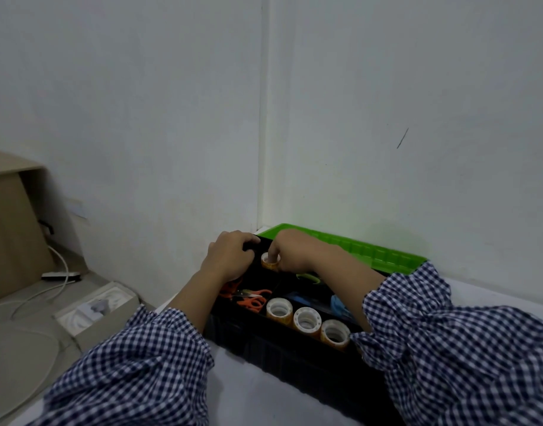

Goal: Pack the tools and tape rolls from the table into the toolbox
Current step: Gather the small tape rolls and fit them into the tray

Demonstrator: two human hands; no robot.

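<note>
Head view: right hand [290, 250] pinches a tape roll [270, 261], one finger hooked into its core, low in the far-left corner of the toolbox [279, 358]. At its 9 o'clock, left hand [230, 253] grips the black rim. Toward 6 o'clock — three more tape rolls [307, 319] in a row, orange scissors [251, 300] at 7; green lid [371, 250] open at 2.

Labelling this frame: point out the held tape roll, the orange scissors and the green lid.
held tape roll [270, 265]: head view, amber outer side
orange scissors [253, 303]: head view, handle loops
green lid [371, 250]: head view, inner face
</note>
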